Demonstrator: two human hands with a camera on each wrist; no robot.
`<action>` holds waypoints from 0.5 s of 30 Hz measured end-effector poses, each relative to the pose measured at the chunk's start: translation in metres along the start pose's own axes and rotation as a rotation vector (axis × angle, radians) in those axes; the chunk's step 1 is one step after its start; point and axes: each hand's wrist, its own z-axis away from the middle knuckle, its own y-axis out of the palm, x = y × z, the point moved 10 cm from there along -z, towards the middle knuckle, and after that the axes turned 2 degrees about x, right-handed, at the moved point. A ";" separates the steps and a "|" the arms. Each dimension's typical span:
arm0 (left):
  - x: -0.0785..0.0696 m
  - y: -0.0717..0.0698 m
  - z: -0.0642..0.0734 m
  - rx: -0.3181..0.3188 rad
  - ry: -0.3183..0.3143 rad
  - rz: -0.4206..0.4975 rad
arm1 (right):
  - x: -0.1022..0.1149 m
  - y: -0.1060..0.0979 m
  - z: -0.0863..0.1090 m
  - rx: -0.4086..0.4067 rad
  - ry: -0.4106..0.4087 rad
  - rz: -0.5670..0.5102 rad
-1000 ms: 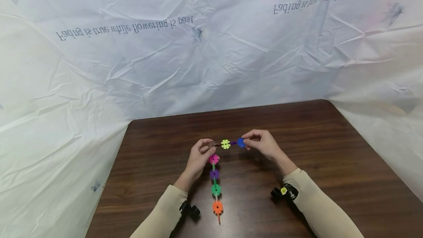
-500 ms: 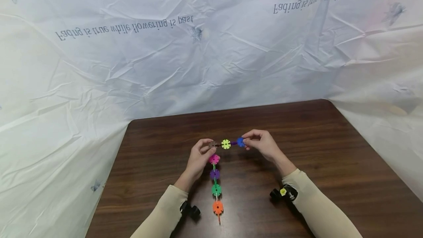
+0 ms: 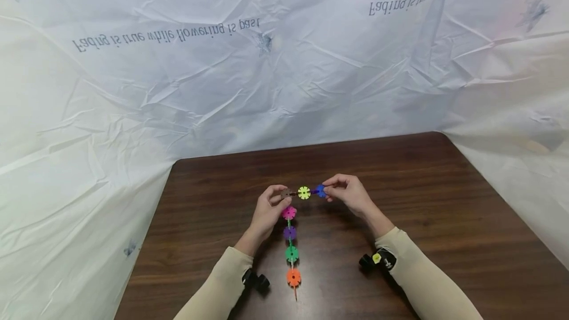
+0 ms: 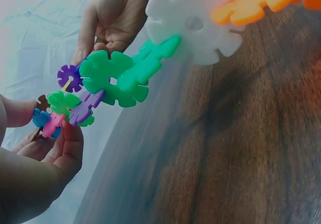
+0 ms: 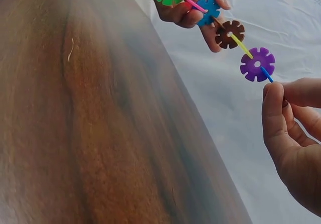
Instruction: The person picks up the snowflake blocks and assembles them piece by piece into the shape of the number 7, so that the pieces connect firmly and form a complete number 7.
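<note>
Both hands hold a chain of notched plastic interlocking discs. My left hand [image 3: 266,214] grips it at the bend, its thumb and fingers around a light-blue disc [image 5: 208,14], beside a brown disc [image 3: 286,193]. My right hand [image 3: 351,195] pinches the blue disc [image 3: 321,191] at the chain's far right end. Between the hands are a yellow disc [image 3: 304,189] and a purple disc [image 5: 250,68]. From the bend, the pink disc [image 3: 289,212], green disc [image 3: 291,251] and orange disc [image 3: 294,273] run toward me. The left wrist view also shows a white disc [image 4: 168,13].
A dark wood-grain table [image 3: 213,177] lies under the hands. Wrinkled pale plastic sheeting [image 3: 284,88] with printed words hangs behind and at both sides. A black wrist camera [image 3: 255,282] sits by the left cuff and another camera [image 3: 367,262] by the right.
My right hand has shifted slightly left toward the yellow disc, and the blue disc has moved and turned a little with it. The left hand keeps its hold.
</note>
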 end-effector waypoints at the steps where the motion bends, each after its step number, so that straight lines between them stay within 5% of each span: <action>1: 0.000 0.000 0.000 -0.001 -0.002 -0.005 | 0.000 0.000 0.000 -0.003 0.001 0.002; 15: 0.001 0.003 -0.006 -0.010 -0.009 -0.036 | -0.006 -0.002 -0.003 -0.064 0.008 0.067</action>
